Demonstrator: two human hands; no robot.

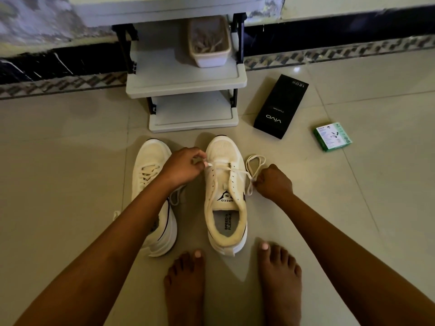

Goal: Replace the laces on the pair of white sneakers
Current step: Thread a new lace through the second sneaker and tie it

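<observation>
Seen from the head camera, two white sneakers stand side by side on the tiled floor in the middle of the frame, toes toward the top. The right sneaker sits at center, its tongue and insole open to view, with most eyelets bare and a lace threaded only across the eyelets nearest the toe. The left hand is at the shoe's left edge, fingers pinched together on the lace's tip by a front eyelet. The right hand, just right of the shoe, is closed on the lace's other end, and the slack forms a loop lying on the floor beside the toe. The left sneaker, left of center, is partly hidden under the left forearm; its laces look crossed through the eyelets. Two bare feet rest on the floor at the bottom center, just below the right sneaker's heel. At top center stands a grey rack with a small tub on its shelf. To the right of the rack a black box lies on the floor, and further right a small green box.
</observation>
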